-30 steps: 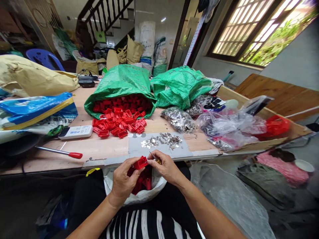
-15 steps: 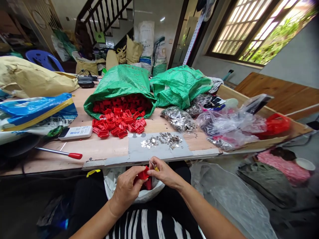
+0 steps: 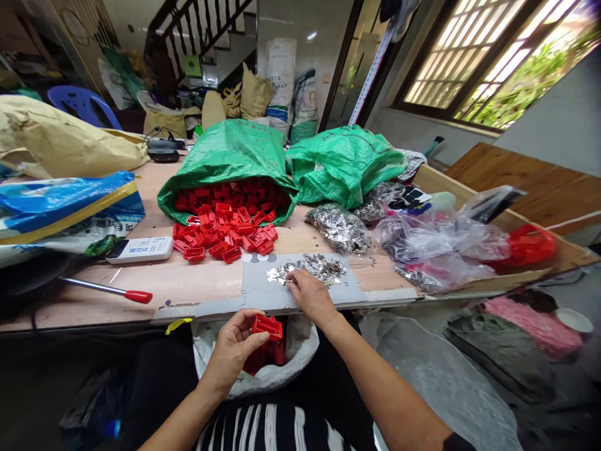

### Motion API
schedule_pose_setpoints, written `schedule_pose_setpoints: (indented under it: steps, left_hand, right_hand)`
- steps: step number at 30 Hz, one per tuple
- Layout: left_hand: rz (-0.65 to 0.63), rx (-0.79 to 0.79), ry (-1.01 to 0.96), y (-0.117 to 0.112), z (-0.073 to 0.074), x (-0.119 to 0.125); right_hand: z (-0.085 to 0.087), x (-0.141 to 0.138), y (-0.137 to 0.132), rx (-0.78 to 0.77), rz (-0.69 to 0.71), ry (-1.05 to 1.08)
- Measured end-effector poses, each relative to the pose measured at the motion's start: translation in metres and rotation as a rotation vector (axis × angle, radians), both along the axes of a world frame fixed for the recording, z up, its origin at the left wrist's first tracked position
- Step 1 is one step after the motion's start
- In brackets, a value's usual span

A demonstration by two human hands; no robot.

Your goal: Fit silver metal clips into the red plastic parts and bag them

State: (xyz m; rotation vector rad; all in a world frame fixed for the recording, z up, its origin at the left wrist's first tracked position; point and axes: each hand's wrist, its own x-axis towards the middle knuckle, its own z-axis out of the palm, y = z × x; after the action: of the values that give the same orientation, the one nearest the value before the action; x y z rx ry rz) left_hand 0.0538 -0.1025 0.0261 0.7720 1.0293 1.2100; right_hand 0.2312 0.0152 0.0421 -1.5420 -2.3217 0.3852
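My left hand (image 3: pixel 237 341) pinches a red plastic housing (image 3: pixel 267 327), a small rectangular open-topped part, between thumb and fingers. It is held over a white sack (image 3: pixel 300 357) in my lap, in which more red parts lie. My right hand (image 3: pixel 310 293) reaches onto the grey sheet (image 3: pixel 258 294) at the table's front edge. Its fingertips are drawn together at the near side of the small flat metal pieces (image 3: pixel 323 266). Whatever is between those fingers is hidden. The yellow-handled pointed tool cannot be seen now.
A heap of red housings (image 3: pixel 225 235) spills from a green sack (image 3: pixel 239 147). Right of it are a bag of metal pieces (image 3: pixel 338 228) and a tray (image 3: pixel 530 270) with plastic bags. A red-tipped lever (image 3: pixel 136 296) juts out at left, near a white device (image 3: pixel 148 248).
My right hand has left the red housing and moved forward to the metal pieces. My left hand keeps the housing, now with its open side in view.
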Motion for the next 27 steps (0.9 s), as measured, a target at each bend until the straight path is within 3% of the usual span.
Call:
schedule_pose_setpoints:
  steps: [5,27]
  left_hand:
    - [0.025,-0.034,-0.061,0.000,-0.005,-0.001]
    - [0.079,-0.076,-0.114,0.006,-0.006,-0.003]
  right_hand:
    - [-0.001,-0.009,0.010,-0.026,0.016,-0.055]
    - [-0.007,0.006,0.021,-0.072,0.021,0.209]
